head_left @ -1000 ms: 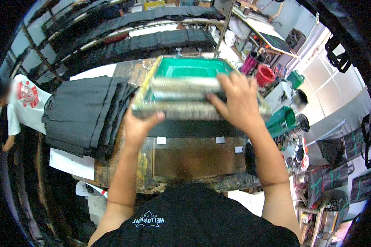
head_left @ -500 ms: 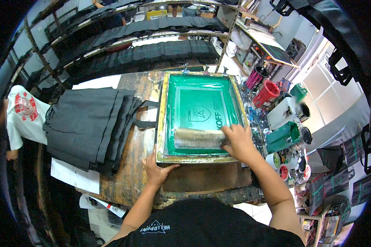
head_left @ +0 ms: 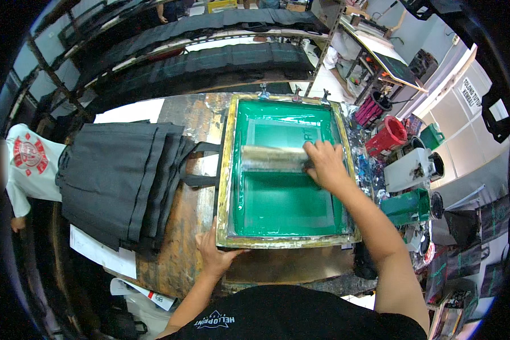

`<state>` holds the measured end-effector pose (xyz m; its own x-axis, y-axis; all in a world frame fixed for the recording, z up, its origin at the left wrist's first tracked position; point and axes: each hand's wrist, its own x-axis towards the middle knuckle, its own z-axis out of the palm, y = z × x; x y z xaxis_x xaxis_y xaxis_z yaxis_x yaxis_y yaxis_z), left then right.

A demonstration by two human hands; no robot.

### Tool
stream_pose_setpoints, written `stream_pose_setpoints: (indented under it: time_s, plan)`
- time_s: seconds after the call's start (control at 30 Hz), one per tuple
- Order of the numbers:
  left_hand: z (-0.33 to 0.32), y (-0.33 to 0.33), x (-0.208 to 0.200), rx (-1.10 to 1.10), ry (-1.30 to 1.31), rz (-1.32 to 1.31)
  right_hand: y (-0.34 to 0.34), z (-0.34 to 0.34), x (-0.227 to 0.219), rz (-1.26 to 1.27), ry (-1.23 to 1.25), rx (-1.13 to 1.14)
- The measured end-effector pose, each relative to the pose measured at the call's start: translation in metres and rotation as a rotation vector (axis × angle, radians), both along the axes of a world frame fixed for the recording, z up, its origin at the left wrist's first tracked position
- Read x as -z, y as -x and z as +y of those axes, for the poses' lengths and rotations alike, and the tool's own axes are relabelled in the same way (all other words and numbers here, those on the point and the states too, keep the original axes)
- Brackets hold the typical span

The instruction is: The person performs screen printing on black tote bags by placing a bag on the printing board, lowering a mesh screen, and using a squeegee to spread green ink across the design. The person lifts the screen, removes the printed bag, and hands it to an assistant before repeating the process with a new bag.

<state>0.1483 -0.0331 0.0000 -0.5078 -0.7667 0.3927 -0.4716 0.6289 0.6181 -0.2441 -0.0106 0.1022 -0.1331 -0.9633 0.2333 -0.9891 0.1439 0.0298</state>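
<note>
A wooden-framed printing screen [head_left: 227, 192] lies on the worn worktable, its mesh coated with wet green ink [head_left: 283, 209]. My right hand [head_left: 326, 165] grips the right end of a wide squeegee [head_left: 275, 158], which rests across the middle of the mesh. Nearer than the squeegee, the ink forms a smooth dark green layer; beyond it the mesh is paler, with part of a printed design showing. At the frame's near left corner my left hand [head_left: 216, 255] holds on, thumb along the front edge. A black bag handle [head_left: 201, 181] reaches to the frame's left side.
Black fabric bags [head_left: 116, 175] lie stacked on the left of the worktable [head_left: 181, 232]. Ink containers, including a red bucket [head_left: 388, 136] and a green one [head_left: 405, 207], line the right. Clamps [head_left: 296, 93] sit at the screen's far edge. Behind stands a drying rack [head_left: 209, 59]. Another person's white-shirted figure [head_left: 37, 164] is far left.
My right hand has pushed the squeegee away from me, from near the front of the mesh to its middle. Green ink now covers the near part. My left hand stays at the corner.
</note>
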Motion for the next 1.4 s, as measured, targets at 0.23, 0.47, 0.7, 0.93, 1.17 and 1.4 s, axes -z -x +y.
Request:
stream_pose_setpoints:
  time_s: [0.23,0.47,0.7,0.93,1.17,1.4]
  plan:
    - [0.002,-0.002,0.003,-0.014,0.025,-0.044,0.090,-0.118,0.017,0.016,-0.037,-0.014]
    - [0.002,-0.006,0.003,-0.079,-0.009,-0.173,0.128,-0.178,0.009,-0.010,-0.155,0.006]
    - [-0.017,-0.001,-0.037,-0.110,0.078,-0.339,0.112,-0.153,0.013,0.057,0.096,0.007]
    - [-0.168,0.142,-0.104,0.227,0.381,-0.100,0.096,-0.145,0.035,0.122,0.224,0.071]
    - [-0.256,0.293,-0.065,0.075,0.602,-0.306,0.085,-0.144,0.045,0.211,0.306,0.063]
    - [-0.253,0.295,-0.049,0.091,0.692,-0.188,0.084,-0.131,0.051,0.264,0.345,0.043]
